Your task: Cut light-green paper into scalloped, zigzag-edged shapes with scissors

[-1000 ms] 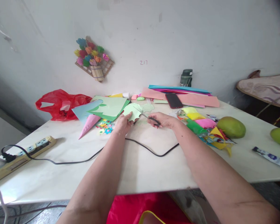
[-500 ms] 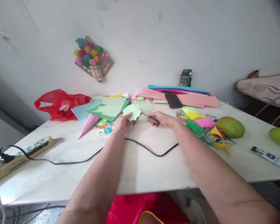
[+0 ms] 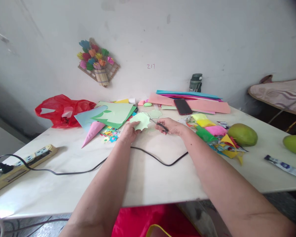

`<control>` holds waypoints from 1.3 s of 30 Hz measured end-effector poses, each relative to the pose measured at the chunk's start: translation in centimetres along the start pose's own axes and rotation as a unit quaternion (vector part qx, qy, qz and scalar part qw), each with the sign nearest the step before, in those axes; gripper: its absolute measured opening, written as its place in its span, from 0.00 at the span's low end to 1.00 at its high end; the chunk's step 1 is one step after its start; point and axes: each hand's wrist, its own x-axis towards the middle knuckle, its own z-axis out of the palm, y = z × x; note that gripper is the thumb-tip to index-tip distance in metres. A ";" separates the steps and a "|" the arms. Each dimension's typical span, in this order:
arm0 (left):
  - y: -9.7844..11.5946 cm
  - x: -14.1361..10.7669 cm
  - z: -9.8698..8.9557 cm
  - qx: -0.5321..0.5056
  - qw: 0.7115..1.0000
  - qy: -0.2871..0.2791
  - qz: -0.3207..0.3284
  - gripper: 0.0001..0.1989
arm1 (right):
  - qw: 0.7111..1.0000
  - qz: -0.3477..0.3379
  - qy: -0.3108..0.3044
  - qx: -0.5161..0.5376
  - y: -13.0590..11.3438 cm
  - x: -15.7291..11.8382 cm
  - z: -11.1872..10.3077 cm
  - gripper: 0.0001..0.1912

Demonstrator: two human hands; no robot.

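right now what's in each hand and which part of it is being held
The left hand holds a pale green paper piece by its lower left edge; the right hand holds scissors by the black handles.

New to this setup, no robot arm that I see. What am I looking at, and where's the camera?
Right, there's no machine: these are a person's two bare hands. Every picture comes from one camera worn on the head, looking forward and down, so the forearms reach in from the bottom. The left hand holds a wavy-edged pale green paper piece; the right hand holds black-handled scissors, blades at the paper's right edge. On the white table around them are a red plastic bag, a power strip with a black cord, a smartphone partly on pink paper, and green mangoes at the far right.
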 end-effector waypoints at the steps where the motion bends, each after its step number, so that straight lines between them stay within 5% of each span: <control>1: 0.0 0.0 -0.1 0.008 1.000 -0.008 -0.006 0.15 | 1.000 -0.005 0.001 0.003 0.1 0.0 0.0 0.08; 10: 1.9 0.3 -2.4 0.129 0.991 -0.027 0.033 0.08 | 1.000 0.024 -0.011 0.003 -0.1 -0.4 -0.2 0.04; 16: 3.0 -0.3 -2.4 0.207 0.972 -0.088 0.062 0.11 | 0.998 0.052 -0.035 -0.012 -0.7 -0.8 0.0 0.05; 39: 4.4 -1.0 -2.9 0.281 0.939 -0.196 -0.019 0.09 | 0.992 0.018 -0.044 -0.119 -0.9 -0.8 -0.1 0.13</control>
